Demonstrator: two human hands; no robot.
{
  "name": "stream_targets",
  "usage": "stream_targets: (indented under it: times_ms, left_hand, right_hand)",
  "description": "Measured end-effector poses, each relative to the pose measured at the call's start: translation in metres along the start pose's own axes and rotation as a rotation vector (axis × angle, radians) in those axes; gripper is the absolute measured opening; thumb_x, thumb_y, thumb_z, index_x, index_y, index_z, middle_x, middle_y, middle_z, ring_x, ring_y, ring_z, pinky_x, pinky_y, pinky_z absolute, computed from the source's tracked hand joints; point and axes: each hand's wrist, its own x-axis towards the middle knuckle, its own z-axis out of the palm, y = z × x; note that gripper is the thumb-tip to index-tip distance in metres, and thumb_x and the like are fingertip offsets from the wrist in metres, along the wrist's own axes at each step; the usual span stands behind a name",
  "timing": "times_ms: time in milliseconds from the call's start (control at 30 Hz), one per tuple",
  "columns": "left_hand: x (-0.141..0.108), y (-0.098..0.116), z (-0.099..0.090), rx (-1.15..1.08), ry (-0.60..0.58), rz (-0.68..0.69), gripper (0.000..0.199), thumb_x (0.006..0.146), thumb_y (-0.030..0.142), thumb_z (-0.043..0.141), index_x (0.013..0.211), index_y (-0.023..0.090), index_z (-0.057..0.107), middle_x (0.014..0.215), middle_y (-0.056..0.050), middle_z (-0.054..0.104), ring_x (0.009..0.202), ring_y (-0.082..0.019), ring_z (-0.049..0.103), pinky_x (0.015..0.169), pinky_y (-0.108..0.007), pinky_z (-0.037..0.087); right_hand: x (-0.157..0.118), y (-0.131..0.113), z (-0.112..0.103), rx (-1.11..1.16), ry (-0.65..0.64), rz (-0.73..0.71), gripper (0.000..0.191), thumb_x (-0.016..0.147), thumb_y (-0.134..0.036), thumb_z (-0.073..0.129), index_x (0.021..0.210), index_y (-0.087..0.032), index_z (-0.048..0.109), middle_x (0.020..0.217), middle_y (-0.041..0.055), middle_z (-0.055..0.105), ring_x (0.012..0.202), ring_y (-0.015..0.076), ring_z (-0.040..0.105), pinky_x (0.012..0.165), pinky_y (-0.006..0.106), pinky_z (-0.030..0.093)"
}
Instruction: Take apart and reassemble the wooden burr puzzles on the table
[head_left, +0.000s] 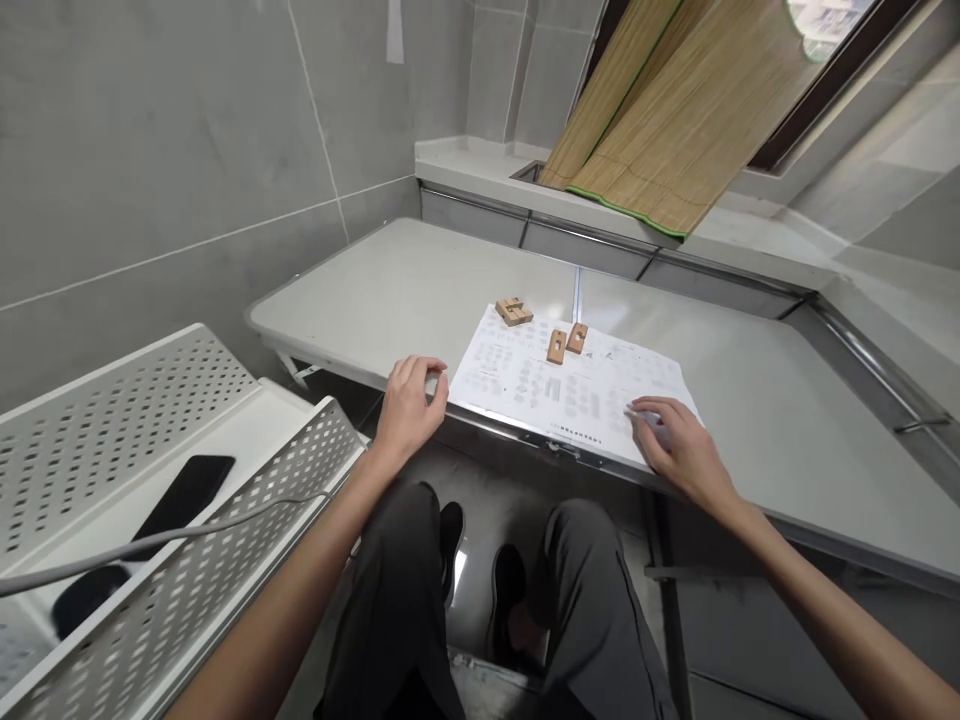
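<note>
One tabletop (375, 290): one sheet (574, 390), two blocks (555, 353), one block cluster (514, 312).

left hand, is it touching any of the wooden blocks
Apart: the head view shows table and paper between the left hand and the blocks.

Walls (187, 120) in large grey tile. Light worktop (375, 290) below white sill (450, 155). Straw-coloured, green-edged blind (675, 120) slanting across bright window (829, 25). Perforated white rack (127, 400), left. Grey floor (469, 465), light glinting.
</note>
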Motion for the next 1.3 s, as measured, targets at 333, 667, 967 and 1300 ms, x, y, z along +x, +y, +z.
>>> stream_targets:
  times_ms: [333,667,967,1300]
  left_hand:
    - [-0.066,-0.005,-0.044,-0.085,-0.075,-0.039,0.027,0.098,0.01,0.042,0.115,0.019,0.06,0.117,-0.01,0.068,0.116,-0.025,0.061,0.103,-0.041,0.048]
    - [-0.168,0.014,-0.072,-0.07,-0.197,-0.284,0.018,0.093,0.011,0.051,0.096,0.019,0.067,0.099,-0.01,0.073,0.099,-0.027,0.067,0.092,-0.041,0.052]
    - [-0.198,0.022,-0.072,-0.148,-0.203,-0.32,0.016,0.094,0.014,0.054,0.095,0.02,0.068,0.101,-0.008,0.075,0.1,-0.026,0.068,0.089,-0.039,0.052]
    - [-0.116,-0.002,-0.054,-0.12,0.05,-0.263,0.02,0.097,0.011,0.048,0.097,0.021,0.065,0.098,-0.004,0.074,0.098,-0.021,0.066,0.091,-0.035,0.052]
  right_hand:
    - [-0.027,0.011,0.013,-0.072,-0.007,0.108,0.038,0.098,-0.04,0.047,0.126,-0.018,0.061,0.131,0.0166,0.068,0.121,0.0332,0.064,0.105,0.048,0.05]
    - [-0.035,-0.004,0.023,-0.185,-0.091,0.143,0.054,0.095,-0.049,0.037,0.125,-0.012,0.062,0.124,0.0244,0.07,0.115,0.0398,0.066,0.101,0.056,0.05]
    - [-0.04,-0.027,0.024,-0.191,-0.101,0.132,0.063,0.098,-0.06,0.036,0.133,-0.013,0.058,0.133,0.023,0.067,0.122,0.0395,0.064,0.105,0.056,0.05]
    - [-0.01,-0.013,0.049,-0.088,-0.108,0.157,0.064,0.102,-0.06,0.035,0.142,-0.013,0.052,0.149,0.0217,0.057,0.138,0.0382,0.055,0.115,0.055,0.044]
